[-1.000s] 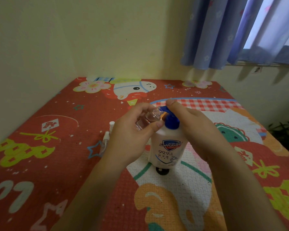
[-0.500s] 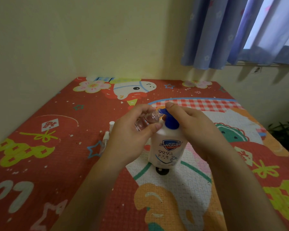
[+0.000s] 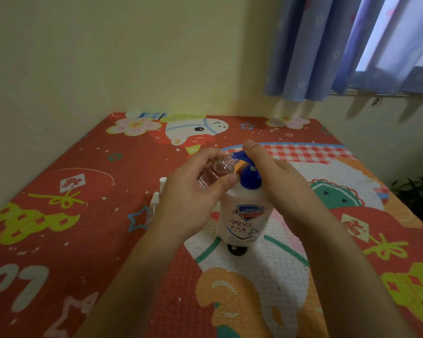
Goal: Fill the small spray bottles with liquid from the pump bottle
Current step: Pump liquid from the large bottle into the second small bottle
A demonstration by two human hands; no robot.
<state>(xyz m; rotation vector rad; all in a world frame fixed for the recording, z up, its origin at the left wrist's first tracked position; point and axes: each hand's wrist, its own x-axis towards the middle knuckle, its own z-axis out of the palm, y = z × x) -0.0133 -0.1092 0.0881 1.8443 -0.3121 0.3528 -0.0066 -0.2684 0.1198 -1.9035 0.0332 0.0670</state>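
A left hand pinches a small clear plastic spray bottle, tilted mouth-first against the blue spout of the white pump bottle. The right hand, fingers straight, rests atop that pump head, nearer for pressing.

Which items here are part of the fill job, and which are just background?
In use:
- pump bottle, white with a blue pump
- small clear spray bottle, mouth at the spout
- left hand gripping it
- right hand on the pump head
- white spray tops on the mat

Background:
- patterned mat
- blue curtain
- plant
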